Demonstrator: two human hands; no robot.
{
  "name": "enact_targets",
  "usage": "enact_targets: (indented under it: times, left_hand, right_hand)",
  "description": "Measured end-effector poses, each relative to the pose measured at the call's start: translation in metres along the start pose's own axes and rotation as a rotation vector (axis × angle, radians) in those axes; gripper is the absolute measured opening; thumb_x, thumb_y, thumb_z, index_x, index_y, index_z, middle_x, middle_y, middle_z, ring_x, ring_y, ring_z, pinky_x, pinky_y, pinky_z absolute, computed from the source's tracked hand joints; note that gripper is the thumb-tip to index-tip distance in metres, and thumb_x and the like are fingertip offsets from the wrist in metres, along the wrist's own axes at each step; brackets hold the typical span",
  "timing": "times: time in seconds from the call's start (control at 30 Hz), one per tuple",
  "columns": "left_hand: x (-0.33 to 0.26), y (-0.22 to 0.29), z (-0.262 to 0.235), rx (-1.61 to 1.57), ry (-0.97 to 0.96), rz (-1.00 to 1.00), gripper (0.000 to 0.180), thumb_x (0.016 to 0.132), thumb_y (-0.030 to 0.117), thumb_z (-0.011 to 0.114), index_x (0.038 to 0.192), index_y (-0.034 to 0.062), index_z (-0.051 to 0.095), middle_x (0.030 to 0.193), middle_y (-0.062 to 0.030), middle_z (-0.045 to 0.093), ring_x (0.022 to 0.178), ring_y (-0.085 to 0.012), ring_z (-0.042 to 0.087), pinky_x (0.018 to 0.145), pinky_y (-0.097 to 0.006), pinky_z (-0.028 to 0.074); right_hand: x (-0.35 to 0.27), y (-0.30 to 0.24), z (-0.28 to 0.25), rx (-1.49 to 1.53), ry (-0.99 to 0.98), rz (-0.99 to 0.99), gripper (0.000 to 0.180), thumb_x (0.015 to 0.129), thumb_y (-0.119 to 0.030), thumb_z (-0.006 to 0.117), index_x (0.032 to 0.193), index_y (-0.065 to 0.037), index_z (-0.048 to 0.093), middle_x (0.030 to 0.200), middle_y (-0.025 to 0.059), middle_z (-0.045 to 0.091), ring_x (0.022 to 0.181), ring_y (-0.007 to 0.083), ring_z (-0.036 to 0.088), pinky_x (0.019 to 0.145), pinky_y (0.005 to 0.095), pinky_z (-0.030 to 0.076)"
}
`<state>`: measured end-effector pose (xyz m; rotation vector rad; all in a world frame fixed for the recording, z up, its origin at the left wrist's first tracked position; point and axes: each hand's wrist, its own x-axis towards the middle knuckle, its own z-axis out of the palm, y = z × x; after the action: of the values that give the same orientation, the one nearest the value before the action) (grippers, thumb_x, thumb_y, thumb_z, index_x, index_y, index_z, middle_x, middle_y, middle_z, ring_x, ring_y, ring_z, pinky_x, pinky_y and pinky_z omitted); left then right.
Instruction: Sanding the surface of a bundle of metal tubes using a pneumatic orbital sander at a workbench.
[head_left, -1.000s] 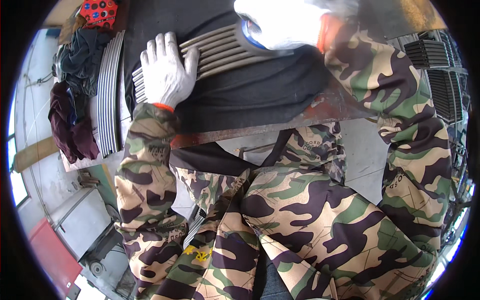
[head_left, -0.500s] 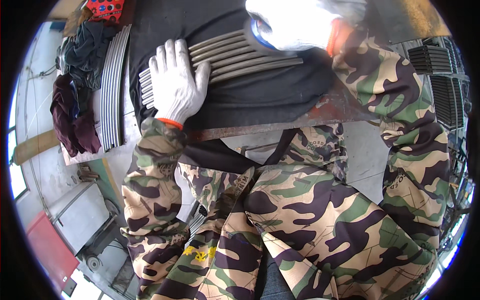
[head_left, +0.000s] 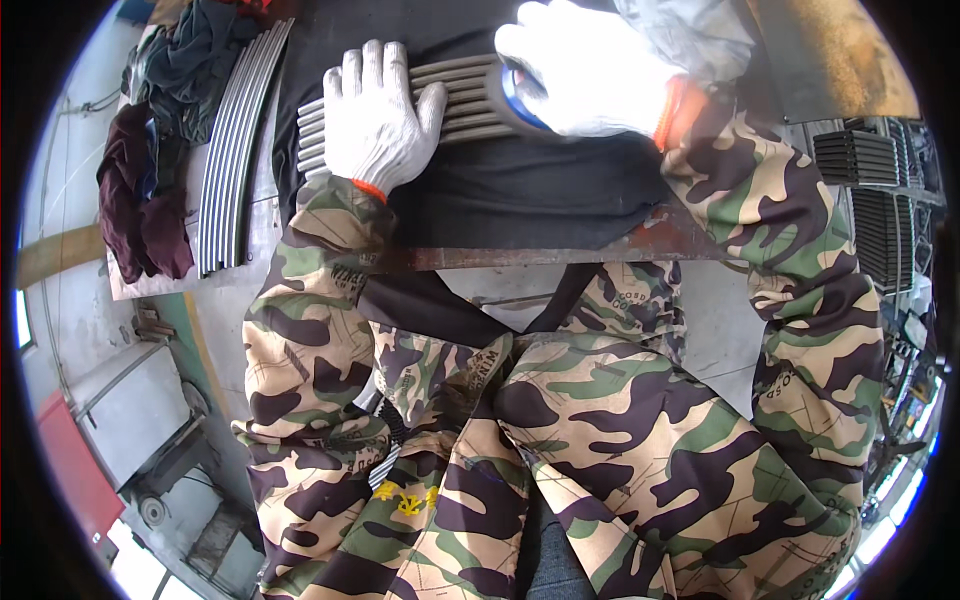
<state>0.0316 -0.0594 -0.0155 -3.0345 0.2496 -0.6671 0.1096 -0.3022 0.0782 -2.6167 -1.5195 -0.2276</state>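
Nearest the camera, the person's camouflage trousers [head_left: 600, 470] and two camouflage sleeves fill the lower view. Beyond them runs the rusty front edge of the surface [head_left: 560, 255], which is covered by one dark cloth [head_left: 520, 195]. On that cloth lies a ribbed metal grille [head_left: 460, 100], a set of about six curved grey bars side by side. The left hand [head_left: 380, 120], in a white knit glove, lies flat and spread on the grille's left part, pressing it down and gripping nothing. The right hand [head_left: 590, 70], also in a white glove, is curled around a round blue-and-dark tool [head_left: 515, 95] that touches the right end of the bars; little of the tool shows. To the left, off the cloth, one stack of long curved metal strips [head_left: 235, 150] lies, too close-packed to count. Beside it sits a heap of dark rags [head_left: 145, 190]. Far right stand two stacks of dark slatted grilles [head_left: 880, 190].
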Motion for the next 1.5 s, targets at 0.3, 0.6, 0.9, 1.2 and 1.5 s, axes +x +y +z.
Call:
enact_targets:
  times: [0.3,0.6,0.9,1.2,1.5]
  left_hand:
    - [-0.003,0.004,0.011,-0.041,0.058,-0.006,0.058,0.100,0.036,0.061,0.139,-0.0058,0.058,0.142,-0.0272,0.059,0.131,-0.0440,0.054,0.113,-0.055,0.038]
    - [-0.013,0.006,-0.003,-0.104,0.097,-0.049,0.059,0.095,0.035,0.065,0.137,-0.0062,0.059,0.138,-0.0251,0.060,0.127,-0.0414,0.055,0.111,-0.054,0.039]
    - [-0.035,0.028,-0.037,-0.565,0.426,-0.115,0.039,0.092,0.012,0.071,0.129,-0.0005,0.066,0.123,-0.0200,0.068,0.116,-0.0378,0.063,0.106,-0.047,0.048]
    - [-0.015,0.166,-0.046,-2.013,-0.170,-0.818,0.038,0.107,0.019,0.065,0.137,-0.0046,0.064,0.124,-0.0124,0.073,0.111,-0.0182,0.070,0.100,-0.030,0.055]
    - [0.009,0.196,-0.067,-2.244,0.081,-1.171,0.038,0.102,0.013,0.073,0.137,-0.0017,0.066,0.111,-0.0055,0.076,0.092,-0.0097,0.069,0.079,-0.023,0.054]
  right_hand:
    - [-0.001,0.000,0.029,-0.078,0.064,-0.029,0.027,0.090,-0.025,0.065,0.113,-0.011,0.068,0.102,0.0153,0.067,0.094,0.0340,0.070,0.080,0.0477,0.060]
    - [0.021,0.000,0.028,-0.018,0.069,0.072,0.025,0.091,-0.028,0.065,0.109,-0.012,0.069,0.101,0.0169,0.067,0.092,0.0388,0.070,0.084,0.0504,0.059]
    - [0.006,0.043,-0.004,0.334,0.276,0.233,0.033,0.085,-0.033,0.081,0.111,-0.013,0.077,0.094,0.0142,0.074,0.087,0.0260,0.075,0.082,0.0407,0.060]
    - [-0.019,0.037,-0.031,1.129,0.295,0.567,0.026,0.097,-0.011,0.076,0.120,0.000,0.072,0.113,0.0071,0.074,0.096,0.0149,0.070,0.071,0.0310,0.064]
    - [-0.017,0.033,-0.011,1.221,0.364,0.624,0.027,0.093,-0.005,0.078,0.120,-0.001,0.074,0.115,0.0078,0.074,0.099,0.0137,0.069,0.080,0.0315,0.063]
